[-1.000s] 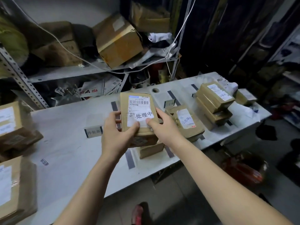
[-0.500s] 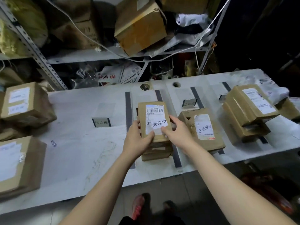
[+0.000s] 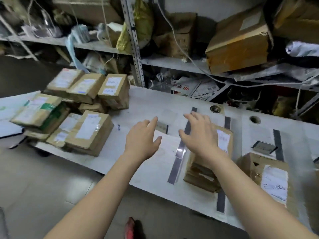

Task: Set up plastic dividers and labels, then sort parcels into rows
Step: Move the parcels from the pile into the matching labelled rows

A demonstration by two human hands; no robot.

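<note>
Parcels [image 3: 88, 133] piled at nine o'clock on worktop [image 3: 146, 100]; I see my left hand [image 3: 141, 138] and right hand [image 3: 198, 135] spread, holding nothing, right one over the middle stack [image 3: 200, 178].

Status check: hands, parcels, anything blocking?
Left hand, right hand open, empty, above table. Parcel stack sits between divider strips. Unsorted pile far left; nothing blocking it.

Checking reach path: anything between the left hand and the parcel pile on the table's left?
Head view: almost bare white table between the left hand and the parcel pile; only a small printed mark lies on that stretch.
</note>
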